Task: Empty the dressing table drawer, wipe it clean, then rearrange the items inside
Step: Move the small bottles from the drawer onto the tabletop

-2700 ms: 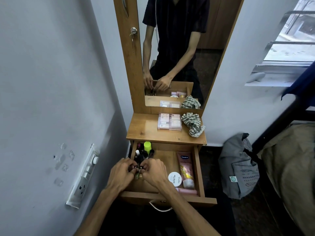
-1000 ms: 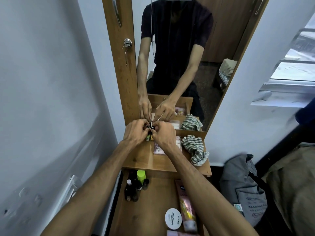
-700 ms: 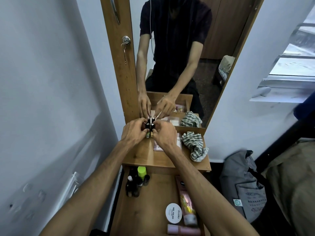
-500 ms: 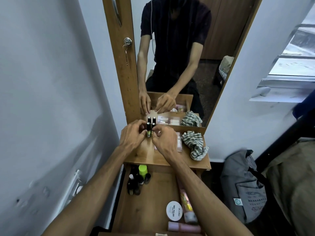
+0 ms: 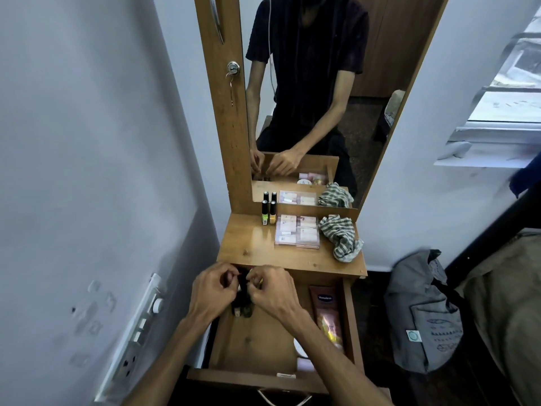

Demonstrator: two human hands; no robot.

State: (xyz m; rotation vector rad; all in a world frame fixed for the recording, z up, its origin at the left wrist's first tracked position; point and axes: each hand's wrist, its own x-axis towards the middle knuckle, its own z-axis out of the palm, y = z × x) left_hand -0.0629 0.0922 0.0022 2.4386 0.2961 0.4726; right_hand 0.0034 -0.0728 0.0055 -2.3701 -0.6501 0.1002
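Observation:
The open wooden drawer [image 5: 257,380] of the dressing table sticks out below the tabletop [image 5: 248,250]. My left hand [image 5: 213,294] and my right hand [image 5: 272,292] meet at the drawer's back left corner, fingers curled round a cluster of small dark bottles [image 5: 241,306]. Two nail polish bottles [image 5: 268,213] stand upright on the tabletop by the mirror. Beside them lie flat pink boxes [image 5: 297,231] and a crumpled checked cloth [image 5: 341,237]. A pink Vaseline tube [image 5: 326,312] lies along the drawer's right side. My right forearm partly hides a white round jar [image 5: 299,346].
A mirror [image 5: 316,98] rises behind the tabletop and reflects the person. A switch and socket panel [image 5: 137,332] is on the left wall. A grey bag [image 5: 424,312] sits on the floor to the right, next to a bed [image 5: 509,294].
My hands have left two nail polish bottles standing on the tabletop, dropped back into the drawer, and closed round more small bottles at its back left.

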